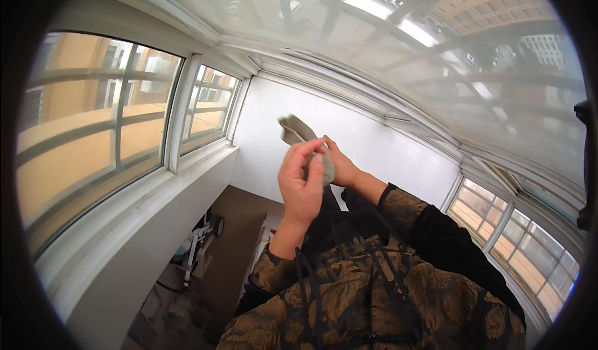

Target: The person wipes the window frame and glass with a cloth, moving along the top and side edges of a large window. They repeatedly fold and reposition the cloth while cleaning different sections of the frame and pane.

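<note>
Up near the white wall (349, 132), both hands hold a small grey cloth (298, 130) in open air. Left hand (301, 185) fingers pinch its lower edge; the right hand (339, 166) grips behind. Window frames (180, 110) stand well apart, leftward.

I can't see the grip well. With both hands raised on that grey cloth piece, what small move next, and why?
Probably pull the grey cloth piece taut: left hand and right hand pinch it close together, and its top end flops loose.
</note>
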Demonstrator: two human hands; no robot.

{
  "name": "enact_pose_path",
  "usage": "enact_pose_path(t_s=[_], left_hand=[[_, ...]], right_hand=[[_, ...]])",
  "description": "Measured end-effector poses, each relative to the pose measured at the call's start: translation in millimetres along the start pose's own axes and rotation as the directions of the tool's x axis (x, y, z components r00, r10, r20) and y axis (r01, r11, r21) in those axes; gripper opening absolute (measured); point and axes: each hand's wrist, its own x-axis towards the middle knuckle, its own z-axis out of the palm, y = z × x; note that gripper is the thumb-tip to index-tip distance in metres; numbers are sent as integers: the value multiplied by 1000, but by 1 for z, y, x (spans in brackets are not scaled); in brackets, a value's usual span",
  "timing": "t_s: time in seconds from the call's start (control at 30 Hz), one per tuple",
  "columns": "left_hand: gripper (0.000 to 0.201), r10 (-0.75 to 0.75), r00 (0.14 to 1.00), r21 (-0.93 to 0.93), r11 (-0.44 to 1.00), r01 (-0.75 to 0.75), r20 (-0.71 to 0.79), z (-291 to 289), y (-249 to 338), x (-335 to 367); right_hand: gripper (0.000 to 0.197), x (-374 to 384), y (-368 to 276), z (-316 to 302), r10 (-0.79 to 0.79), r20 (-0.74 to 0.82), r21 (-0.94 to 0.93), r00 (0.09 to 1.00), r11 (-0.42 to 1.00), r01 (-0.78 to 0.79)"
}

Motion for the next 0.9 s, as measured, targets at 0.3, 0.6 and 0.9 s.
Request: enact_pose_path(t_s=[0.3,0.6,0.9], left_hand=[[35,30,999,-83,996,-28,14,58,-14,-67],[32,-156,988,136,978,156,-10,67,-60,-161],[31,-242,920,341,875,345,-308,-43,-96,-220]], right_hand=[[24,-129,25,-91,296,-107,712,949,689,-134],[35,-137,4,-167,-367,-682,-162,633,919,359],[35,-14,12,-138,-468,-682,-489,562,863,125]])
